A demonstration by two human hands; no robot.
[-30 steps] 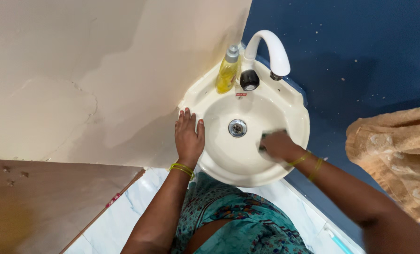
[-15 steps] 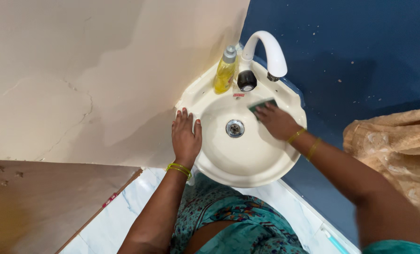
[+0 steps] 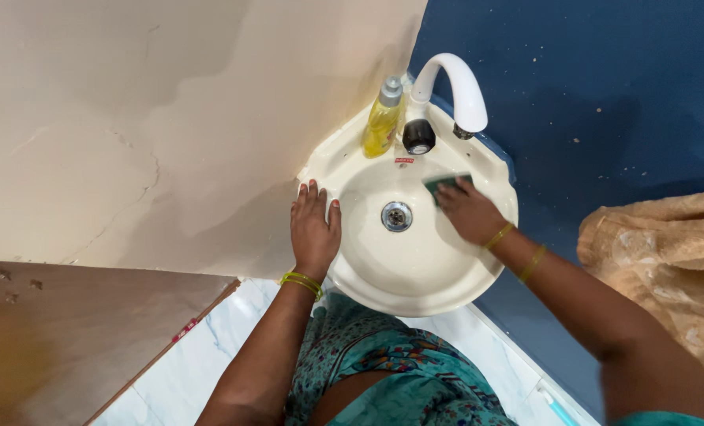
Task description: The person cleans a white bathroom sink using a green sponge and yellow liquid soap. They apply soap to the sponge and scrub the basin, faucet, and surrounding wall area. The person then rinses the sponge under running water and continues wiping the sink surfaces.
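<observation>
We see bright, even light with soft shadows. The cream wall (image 3: 170,118) shows a faint shadow left of the sink (image 3: 415,276); the white tap (image 3: 458,83) carries mild glare. Edges bend from wide-angle distortion; focus stays sharp throughout.

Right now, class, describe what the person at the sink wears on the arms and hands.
Both forearms are bare, with no sleeves in view. The left hand has red-painted nails and thin yellow-green bangles at the wrist. The right hand has two thin golden bangles spaced apart on the wrist and forearm.
</observation>
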